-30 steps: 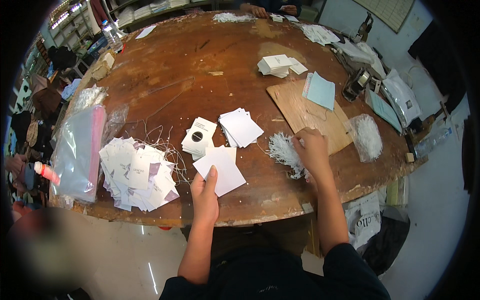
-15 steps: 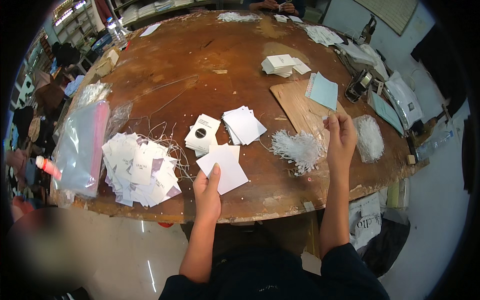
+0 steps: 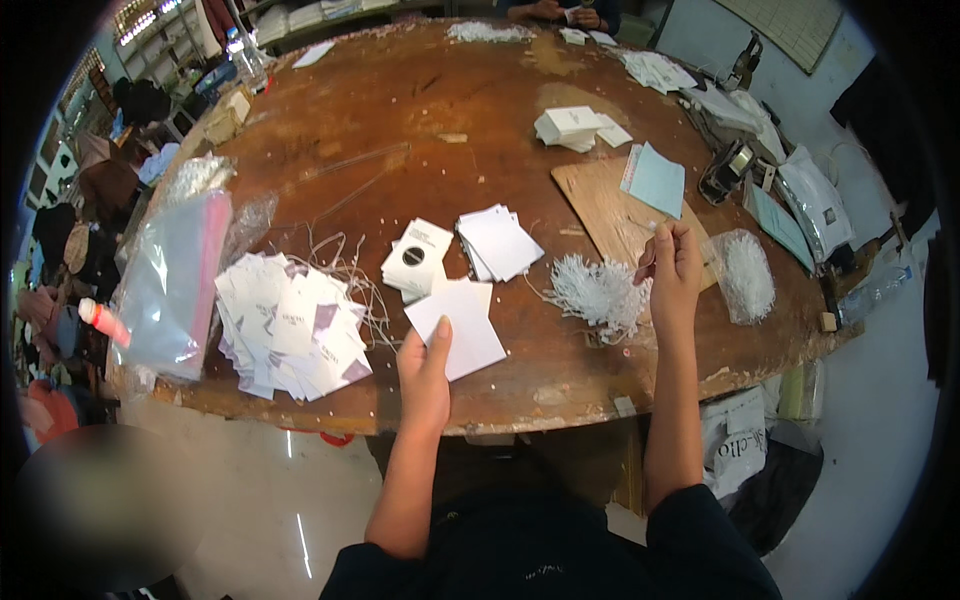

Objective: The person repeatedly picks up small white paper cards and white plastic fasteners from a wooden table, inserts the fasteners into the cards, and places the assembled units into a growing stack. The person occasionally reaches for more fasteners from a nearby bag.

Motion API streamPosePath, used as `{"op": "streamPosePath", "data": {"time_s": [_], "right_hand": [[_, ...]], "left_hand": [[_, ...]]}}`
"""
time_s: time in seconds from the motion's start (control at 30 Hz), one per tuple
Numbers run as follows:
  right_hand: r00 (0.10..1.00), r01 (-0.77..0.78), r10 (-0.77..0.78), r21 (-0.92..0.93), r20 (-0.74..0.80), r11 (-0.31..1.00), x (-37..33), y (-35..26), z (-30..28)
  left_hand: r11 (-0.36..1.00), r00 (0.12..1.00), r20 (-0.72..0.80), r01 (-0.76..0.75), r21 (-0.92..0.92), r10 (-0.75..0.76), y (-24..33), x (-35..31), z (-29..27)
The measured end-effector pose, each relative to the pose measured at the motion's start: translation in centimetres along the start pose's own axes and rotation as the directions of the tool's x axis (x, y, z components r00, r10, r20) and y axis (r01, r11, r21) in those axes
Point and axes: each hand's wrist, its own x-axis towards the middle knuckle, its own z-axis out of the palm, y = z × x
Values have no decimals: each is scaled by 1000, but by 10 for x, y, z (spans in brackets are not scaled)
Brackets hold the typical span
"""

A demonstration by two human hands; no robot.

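Observation:
My left hand (image 3: 427, 372) grips white square cards (image 3: 462, 330) near the table's front edge, thumb on top. Behind them lie a stack of printed tags with a black dot (image 3: 412, 258) and a stack of plain white cards (image 3: 500, 243). My right hand (image 3: 675, 260) is raised with its fingertips pinched together; whatever sits between them is too small to make out. Close beside it lies a bundle of white hang-tag strings (image 3: 597, 297). To the left of my left hand spreads a heap of printed tags (image 3: 290, 325), with loose strings trailing from it.
Clear plastic bags (image 3: 175, 285) with a pink edge lie at the left. On the right are a wooden board (image 3: 595, 205), a light blue paper (image 3: 655, 180) and a bag of white strings (image 3: 747, 278). Another person's hands (image 3: 565, 14) show at the far edge.
The whole view has shifted slightly. My right hand has moved a little left relative to the table, still pinched. My left hand keeps its hold on the white cards.

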Motion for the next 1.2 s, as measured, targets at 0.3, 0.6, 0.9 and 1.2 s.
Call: {"op": "streamPosePath", "data": {"time_s": [0.3, 0.6, 0.9, 1.2], "right_hand": [[927, -88, 156, 208, -341, 974, 2, 10, -58], [934, -359, 350, 196, 78, 913, -30, 35, -31], [961, -56, 167, 437, -220, 898, -8, 39, -81], [910, 109, 111, 487, -400, 867, 1, -9, -99]], "left_hand": [[1000, 1000, -9, -4, 20, 4, 2, 1, -2], [972, 913, 358, 131, 196, -195, -8, -3, 63], [869, 735, 465, 389, 307, -493, -37, 40, 114], [881, 770, 436, 359, 307, -466, -43, 39, 113]]}}
